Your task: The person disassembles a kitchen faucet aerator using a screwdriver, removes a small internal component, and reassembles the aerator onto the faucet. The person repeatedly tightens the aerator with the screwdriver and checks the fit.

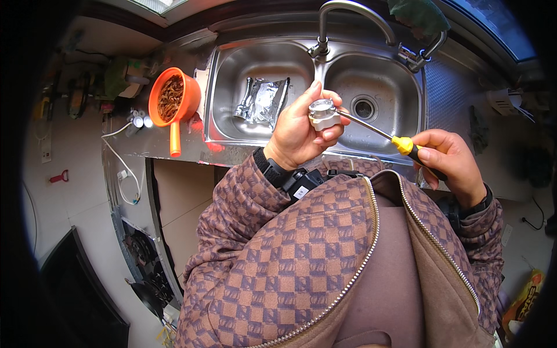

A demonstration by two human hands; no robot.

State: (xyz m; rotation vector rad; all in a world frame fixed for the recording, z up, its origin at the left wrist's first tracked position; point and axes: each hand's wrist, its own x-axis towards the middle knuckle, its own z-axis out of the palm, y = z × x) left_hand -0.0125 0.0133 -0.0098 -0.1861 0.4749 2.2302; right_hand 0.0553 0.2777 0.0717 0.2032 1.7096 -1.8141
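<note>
Over the front rim of the double sink, my left hand (292, 134) is closed around a small white plastic fitting with a clear, round top (325, 118). Its exact kind I cannot make out. My right hand (458, 161) grips a screwdriver (402, 145) by its yellow and black handle. The metal shaft slants up to the left, and its tip reaches the side of the fitting near my left fingers. Whether the tip sits inside the fitting is hidden.
A silver foil packet (268, 100) lies in the left basin (232, 64). The right basin (400, 75) has a drain, with a curved faucet (362, 8) above. An orange ladle-like pot (191, 95) of brown food stands left of the sink. A white cable (119, 145) hangs nearby.
</note>
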